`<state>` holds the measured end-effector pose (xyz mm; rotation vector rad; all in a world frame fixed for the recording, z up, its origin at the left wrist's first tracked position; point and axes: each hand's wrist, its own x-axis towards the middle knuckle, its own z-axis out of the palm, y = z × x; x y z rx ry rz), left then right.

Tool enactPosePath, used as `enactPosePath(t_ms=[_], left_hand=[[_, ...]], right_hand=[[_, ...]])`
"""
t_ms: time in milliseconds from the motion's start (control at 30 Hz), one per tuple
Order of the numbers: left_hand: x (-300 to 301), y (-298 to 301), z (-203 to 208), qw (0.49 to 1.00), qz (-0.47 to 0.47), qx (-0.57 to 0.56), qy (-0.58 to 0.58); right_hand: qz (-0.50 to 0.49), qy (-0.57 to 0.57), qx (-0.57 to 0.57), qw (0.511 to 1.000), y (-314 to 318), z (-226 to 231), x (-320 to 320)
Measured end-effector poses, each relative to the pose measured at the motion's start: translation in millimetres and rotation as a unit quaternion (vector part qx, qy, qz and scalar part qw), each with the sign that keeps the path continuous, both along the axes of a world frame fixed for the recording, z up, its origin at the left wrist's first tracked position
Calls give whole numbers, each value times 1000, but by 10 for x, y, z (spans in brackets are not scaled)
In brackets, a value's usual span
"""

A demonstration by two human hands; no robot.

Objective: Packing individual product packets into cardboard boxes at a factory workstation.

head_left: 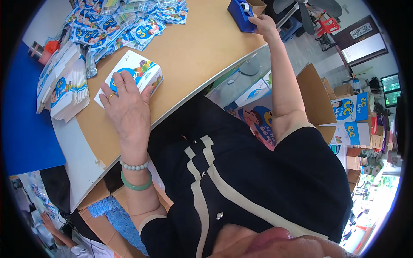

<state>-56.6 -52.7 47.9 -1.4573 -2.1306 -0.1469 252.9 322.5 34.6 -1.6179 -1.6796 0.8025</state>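
My left hand [124, 103] lies on a small white carton [148, 71] with a blue emblem and fruit pictures. Its fingers stretch flat over the top, with the thumb along the near side. My right arm reaches to the far table edge, where my right hand [263, 26] touches a blue tape dispenser [239, 16]. Those fingers are drawn together against its right side; whether a strip of tape is between them is too small to see. A tape roll [245, 6] sits in the dispenser.
Many blue-and-white packets [116, 26] are heaped at the table's far left. Flattened white cartons [69, 88] are stacked nearer, beside a blue panel [30, 116]. Right of the table stand an open cardboard box [314, 90] and a fan [303, 15]. Another person's hand [48, 222] shows at lower left.
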Motion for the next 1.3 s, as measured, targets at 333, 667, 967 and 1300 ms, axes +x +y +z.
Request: enactPosePath(t_ms=[333,667,967,1300], left_hand=[[-17,-6,-9,1000,-7,13,10],[-3,6,6,1000,-6,12,6],[-5,-11,-9,1000,10,3,0],[-38,16,-55,1000,18,-5,-2]], right_hand=[[62,75,-60,993,252,144,107],[-63,215,-46,974,144,137,-16],[-115,347,-102,925,863,-291,12],[-172,529,-77,827,827,-510,80]])
